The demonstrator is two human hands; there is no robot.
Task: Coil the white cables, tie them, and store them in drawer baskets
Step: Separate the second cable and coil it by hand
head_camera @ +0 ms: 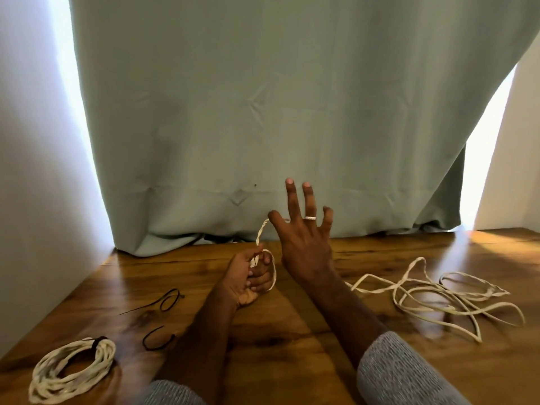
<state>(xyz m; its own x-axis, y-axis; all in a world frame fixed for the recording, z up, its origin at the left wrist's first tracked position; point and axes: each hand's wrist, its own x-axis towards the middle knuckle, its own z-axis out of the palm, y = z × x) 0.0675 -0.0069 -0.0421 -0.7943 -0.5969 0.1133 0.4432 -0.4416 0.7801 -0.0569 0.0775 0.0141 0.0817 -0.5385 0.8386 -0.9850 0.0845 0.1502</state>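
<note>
- The left hand has its fingers curled round the end of the loose white cable, pinching it near a ribbed strain-relief piece, with one small loop already wrapped about them.
- The right hand is raised with fingers spread wide; the cable appears to run from the left hand up to its thumb, though whether it is hooked there or merely passes behind is hard to tell. A ring sits on one finger.
- Most of the cable lies in slack, crossing loops on the counter, to the right of the right forearm.
- Judging by how it drapes and twists, the cable is light, soft and limp, so it should wind easily but will spring open if the grip slackens. I would keep the end pinned in the left hand and draw slack from just past the thumb.
- The crossings in the loose pile could snag as it is pulled in.
- A finished coil, bound with a dark tie, rests at the near left of the counter.
- Two black ties lie apart between that coil and the left hand.
- No drawer baskets are in view.
</note>
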